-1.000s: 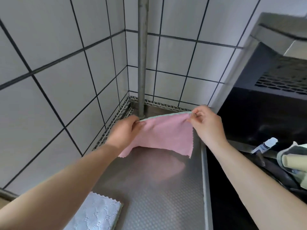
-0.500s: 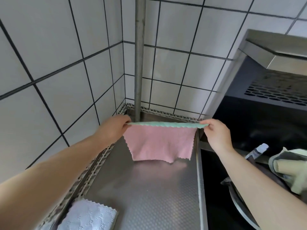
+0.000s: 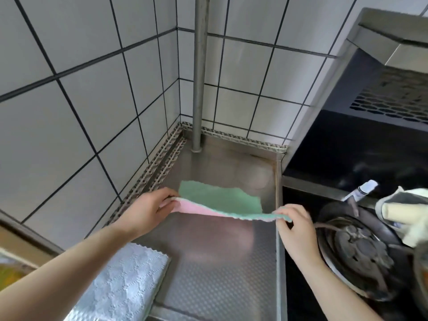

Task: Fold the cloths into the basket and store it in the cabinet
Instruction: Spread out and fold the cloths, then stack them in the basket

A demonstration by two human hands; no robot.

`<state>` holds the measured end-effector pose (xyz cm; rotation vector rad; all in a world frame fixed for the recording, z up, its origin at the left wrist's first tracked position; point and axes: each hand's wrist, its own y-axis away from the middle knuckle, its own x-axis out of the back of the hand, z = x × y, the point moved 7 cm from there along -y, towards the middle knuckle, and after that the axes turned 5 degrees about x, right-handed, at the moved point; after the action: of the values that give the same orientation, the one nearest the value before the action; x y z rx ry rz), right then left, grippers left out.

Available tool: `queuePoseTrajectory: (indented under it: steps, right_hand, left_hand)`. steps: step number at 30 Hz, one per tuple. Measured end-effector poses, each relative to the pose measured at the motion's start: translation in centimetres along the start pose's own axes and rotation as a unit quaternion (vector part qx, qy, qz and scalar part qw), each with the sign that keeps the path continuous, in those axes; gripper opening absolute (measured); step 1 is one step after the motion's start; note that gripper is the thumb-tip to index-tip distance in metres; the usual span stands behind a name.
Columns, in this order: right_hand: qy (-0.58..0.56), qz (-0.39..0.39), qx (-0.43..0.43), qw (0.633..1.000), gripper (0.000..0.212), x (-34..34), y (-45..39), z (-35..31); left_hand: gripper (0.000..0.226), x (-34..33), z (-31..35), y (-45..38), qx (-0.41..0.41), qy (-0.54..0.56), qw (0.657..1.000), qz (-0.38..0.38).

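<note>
A small cloth [image 3: 220, 200], green on one side and pink on the other, is held flat above the steel counter [image 3: 222, 269], green face up. My left hand [image 3: 146, 212] pinches its near left corner. My right hand [image 3: 294, 225] pinches its near right corner. The far edge of the cloth hangs free over the counter. A folded white cloth [image 3: 122, 283] lies on the counter at the lower left, partly under my left forearm. No basket or cabinet is in view.
A steel pipe [image 3: 200, 72] rises from the counter's back corner against the tiled walls. To the right sits a black stove with a burner [image 3: 356, 249], a range hood [image 3: 391, 72] above it, a small bottle [image 3: 363, 189] and a padded mitt [image 3: 403, 207].
The cloth hung down with its pink side toward me; now it lies nearly level, green side up. Both hands have come lower and nearer, still holding the corners.
</note>
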<state>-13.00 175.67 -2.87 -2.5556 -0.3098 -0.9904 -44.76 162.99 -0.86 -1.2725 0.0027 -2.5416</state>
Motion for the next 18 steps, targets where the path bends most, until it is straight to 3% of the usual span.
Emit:
queuePoseTrajectory:
  steps: [3, 7, 11, 18]
  right_hand:
    - [0.014, -0.085, -0.033, 0.996, 0.016, -2.6, 4.1, 2.3]
    - [0.016, -0.191, -0.129, 0.973, 0.012, -4.5, 8.2, 4.9]
    - [0.043, -0.188, -0.141, 0.971, 0.014, -4.4, 8.8, 6.0]
    - [0.033, -0.144, -0.152, 0.977, 0.018, -5.1, 5.1, 6.2]
  left_hand:
    - [0.01, -3.5, -2.9, 3.5, 0.082, 0.011, 0.994, -0.076]
    - [0.023, -6.5, -4.7, 6.6, 0.139, -0.013, 0.983, -0.121]
    - [0.03, -7.8, -5.7, 7.3, 0.178, -0.019, 0.975, -0.131]
    - [0.037, -8.1, -7.5, 3.6, 0.226, 0.079, 0.969, -0.052]
